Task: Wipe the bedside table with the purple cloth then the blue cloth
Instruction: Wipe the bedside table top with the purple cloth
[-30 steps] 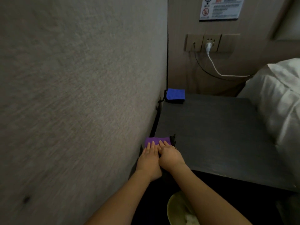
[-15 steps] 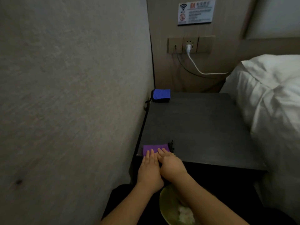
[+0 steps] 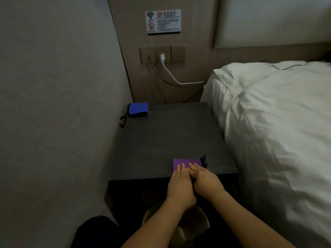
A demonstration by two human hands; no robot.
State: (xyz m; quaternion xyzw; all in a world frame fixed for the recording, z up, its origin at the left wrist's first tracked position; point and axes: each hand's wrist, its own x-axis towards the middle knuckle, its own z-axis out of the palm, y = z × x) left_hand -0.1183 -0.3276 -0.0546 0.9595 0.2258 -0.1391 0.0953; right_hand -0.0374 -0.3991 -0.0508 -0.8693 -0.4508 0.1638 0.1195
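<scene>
The purple cloth (image 3: 186, 163), folded flat with a black trim at its right end, lies near the tabletop's (image 3: 168, 136) front edge. Both hands, left (image 3: 180, 185) and right (image 3: 206, 182), press on it side by side, fingers flat. The blue cloth (image 3: 138, 109) sits far back-left (by the wall); bare dark surface lies between.

One folded cloth (image 3: 186, 163) lies at the worktop's (image 3: 170, 138) near edge, another cloth (image 3: 138, 109) in its far left corner. The bed (image 3: 277, 131) lies right of the worktop, a wall socket (image 3: 162, 54) behind.

Two cloths (image 3: 186, 163) (image 3: 138, 109), two hands (image 3: 180, 187) (image 3: 206, 181)
</scene>
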